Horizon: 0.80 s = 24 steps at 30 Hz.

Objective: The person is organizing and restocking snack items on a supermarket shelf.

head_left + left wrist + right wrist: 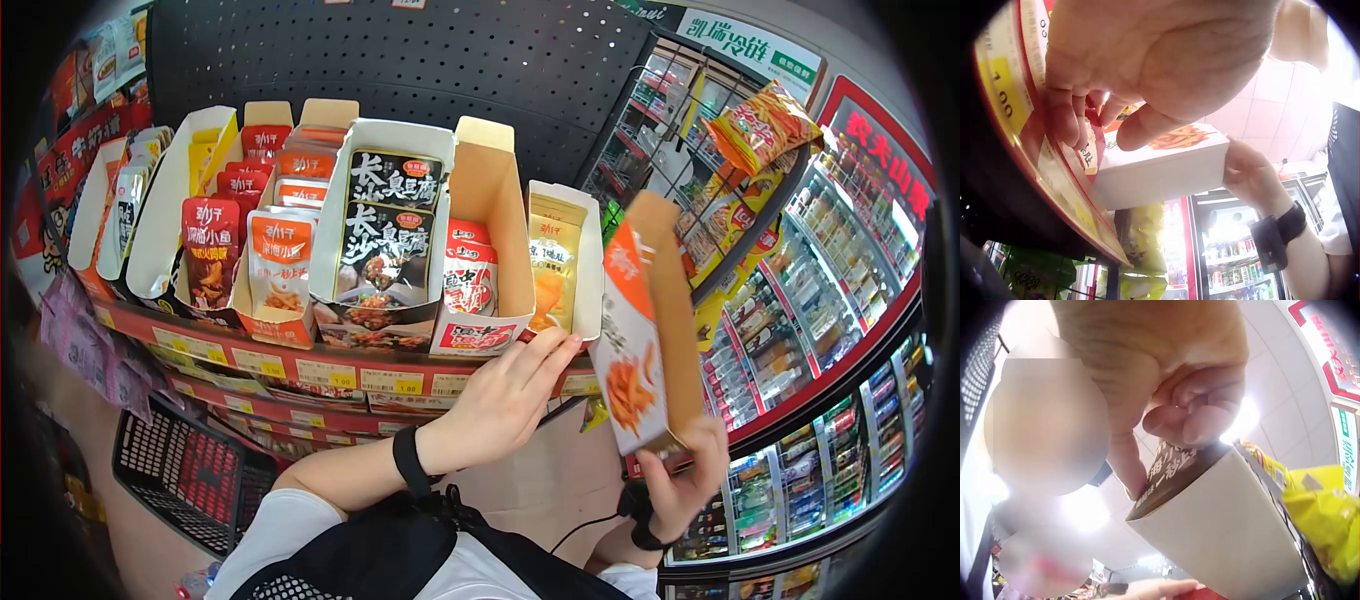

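At the right end of the shelf, my right hand (688,470) grips the near end of an orange-and-white snack display box (632,385) with fries-like sticks printed on its side. The box is tilted and stands out past the shelf end; its pale underside (1222,531) fills the lower right wrist view. My left hand (500,410) reaches to the shelf edge, its extended fingertips touching the low front of a white carton (590,265) holding yellow snack packets (553,270). In the left wrist view the left thumb overlaps the display box (1160,178).
More open cartons line the shelf leftward, among them black stinky tofu packs (390,220) and orange fish snack packs (280,265). Snack bags (765,130) hang on a wire rack at right, before drink fridges (840,260). A black basket (195,475) stands below left.
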{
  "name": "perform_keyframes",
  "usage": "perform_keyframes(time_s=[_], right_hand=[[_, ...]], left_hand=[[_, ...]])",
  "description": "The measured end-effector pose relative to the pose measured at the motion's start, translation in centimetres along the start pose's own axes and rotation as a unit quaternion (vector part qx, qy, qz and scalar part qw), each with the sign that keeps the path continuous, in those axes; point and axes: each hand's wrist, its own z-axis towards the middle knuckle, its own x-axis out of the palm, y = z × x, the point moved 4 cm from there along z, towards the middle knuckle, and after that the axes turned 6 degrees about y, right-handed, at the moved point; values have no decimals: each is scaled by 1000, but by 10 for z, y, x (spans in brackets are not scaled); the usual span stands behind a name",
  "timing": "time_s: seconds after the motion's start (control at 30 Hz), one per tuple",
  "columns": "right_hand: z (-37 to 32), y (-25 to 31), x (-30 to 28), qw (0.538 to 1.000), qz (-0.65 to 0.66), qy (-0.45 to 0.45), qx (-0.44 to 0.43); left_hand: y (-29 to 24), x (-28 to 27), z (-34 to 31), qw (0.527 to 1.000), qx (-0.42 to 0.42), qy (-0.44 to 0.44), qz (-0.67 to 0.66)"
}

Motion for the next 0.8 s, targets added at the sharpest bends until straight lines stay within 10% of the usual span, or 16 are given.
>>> perform_keyframes(time_s=[0.2, 0.63, 0.7, 0.8], right_hand=[[-44, -1, -44, 981, 72, -167, -69], [-20, 0, -33, 975, 102, -163, -114], [-7, 7, -19, 971, 134, -166, -105], [10, 4, 1, 966, 187, -138, -116]], left_hand=[[0, 1, 3, 1000, -6, -9, -21], [-9, 74, 43, 984, 75, 51, -152], [-15, 65, 37, 914, -103, 122, -374], [-23, 58, 12, 932, -56, 106, -341]])
